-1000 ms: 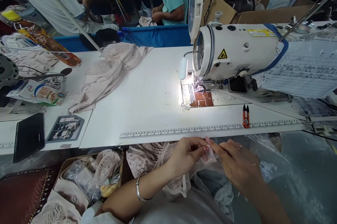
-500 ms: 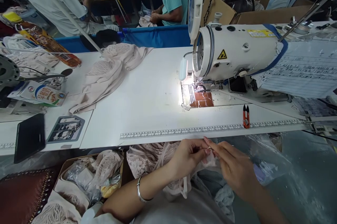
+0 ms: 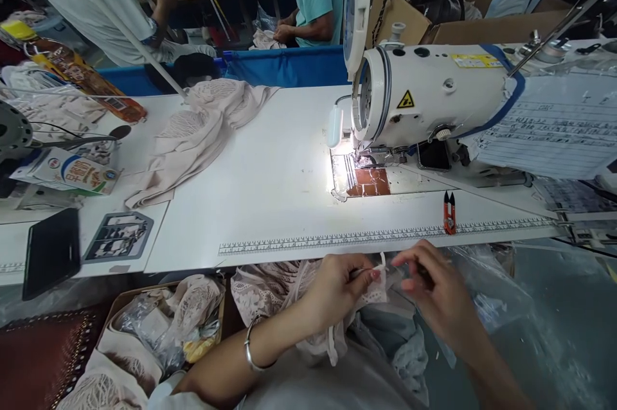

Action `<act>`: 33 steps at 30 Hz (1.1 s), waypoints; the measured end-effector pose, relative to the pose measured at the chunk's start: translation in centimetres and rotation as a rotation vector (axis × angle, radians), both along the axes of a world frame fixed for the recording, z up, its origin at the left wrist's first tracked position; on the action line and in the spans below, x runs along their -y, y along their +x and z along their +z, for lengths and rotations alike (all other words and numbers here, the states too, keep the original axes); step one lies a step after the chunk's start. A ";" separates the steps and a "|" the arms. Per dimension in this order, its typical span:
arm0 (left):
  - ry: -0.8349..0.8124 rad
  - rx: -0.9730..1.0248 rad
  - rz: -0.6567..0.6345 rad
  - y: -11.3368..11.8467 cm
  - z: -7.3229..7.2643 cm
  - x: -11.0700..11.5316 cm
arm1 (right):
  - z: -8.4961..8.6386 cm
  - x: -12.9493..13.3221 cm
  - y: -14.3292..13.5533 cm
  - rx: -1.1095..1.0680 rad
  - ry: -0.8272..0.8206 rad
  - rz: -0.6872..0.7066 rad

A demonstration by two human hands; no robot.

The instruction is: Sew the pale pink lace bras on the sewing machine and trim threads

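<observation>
My left hand [image 3: 344, 285] pinches the edge of a pale pink lace garment [image 3: 270, 291] just below the table's front edge. A short strip of the light fabric sticks up past its fingertips. The rest of the garment hangs over my lap. My right hand [image 3: 434, 288] is just to the right, apart from the cloth, with its fingers spread and slightly curled; I see nothing in it. Red-handled thread snips [image 3: 449, 214] lie on the table above the right hand. A white sewing machine [image 3: 434, 92] stands behind, its lamp lighting the needle area.
A printed ruler [image 3: 337, 241] runs along the table's front edge. Another pale pink garment [image 3: 193, 140] lies on the left of the table, near a drink bottle [image 3: 81, 79], a carton [image 3: 67, 171] and a dark phone-like slab [image 3: 52, 252]. A box [image 3: 168, 323] of lace pieces sits below. Two people work beyond.
My right hand has let go of the fabric and moved slightly right, its fingers opening. The left hand keeps its pinch, and the strip's end now stands up freely.
</observation>
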State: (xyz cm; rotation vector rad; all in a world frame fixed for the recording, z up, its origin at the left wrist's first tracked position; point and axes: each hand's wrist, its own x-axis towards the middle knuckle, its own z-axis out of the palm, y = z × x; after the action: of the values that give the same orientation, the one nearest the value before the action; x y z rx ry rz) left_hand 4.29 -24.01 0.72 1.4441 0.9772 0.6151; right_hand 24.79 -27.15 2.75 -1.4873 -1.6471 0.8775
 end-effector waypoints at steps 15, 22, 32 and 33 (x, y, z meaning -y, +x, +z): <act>0.026 0.026 -0.061 0.1 -0.2 0.0 | -2.4 -1.3 0.1 -0.104 0.094 0.170; 0.113 -0.047 -0.009 0.0 0.2 0.2 | -2.9 -2.0 1.2 0.120 0.047 -0.078; 0.248 -0.181 -0.181 -0.2 -2.5 0.8 | 1.7 -1.4 2.5 -0.410 0.371 -0.368; 0.263 -0.223 -0.215 -0.2 -3.0 0.9 | 2.6 -1.2 3.7 -0.490 0.328 -0.343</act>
State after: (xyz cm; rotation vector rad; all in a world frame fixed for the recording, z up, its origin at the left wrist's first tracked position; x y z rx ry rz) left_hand 4.05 -24.93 -2.25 1.8546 0.9200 0.4423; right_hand 28.53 -25.97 5.31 -1.1629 -1.0747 0.6721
